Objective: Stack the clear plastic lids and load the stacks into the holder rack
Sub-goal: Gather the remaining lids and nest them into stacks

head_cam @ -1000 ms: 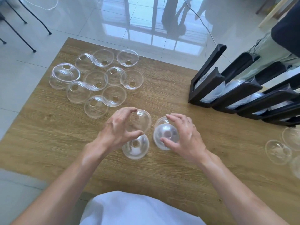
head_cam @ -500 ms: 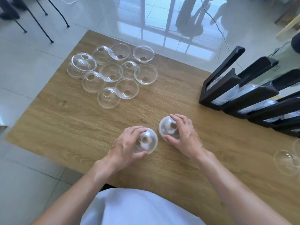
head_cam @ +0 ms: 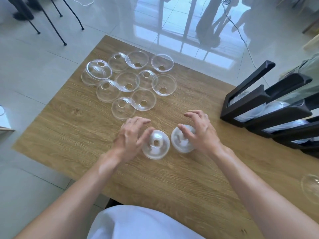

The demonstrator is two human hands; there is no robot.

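Two small stacks of clear dome lids stand side by side on the wooden table (head_cam: 69, 135) in front of me. My left hand (head_cam: 130, 135) hovers just left of the left stack (head_cam: 156, 145), fingers spread, its thumb near the dome's edge. My right hand (head_cam: 200, 133) is over the right stack (head_cam: 179, 144), the thumb lying across its top and the other fingers lifted and apart. A group of several loose clear lids (head_cam: 127, 81) lies at the far left of the table. The black holder rack (head_cam: 248, 102) stands at the right with lid stacks in its slots.
Another clear lid (head_cam: 310, 188) shows at the right edge of the table. The table's near edge runs close to my white shirt (head_cam: 138, 223). Chair legs (head_cam: 57, 23) and cables stand on the shiny tiled floor beyond.
Both hands set their lids down onto the table as two stacks, then loosened: the fingers of each hand have spread and lifted off the domes.
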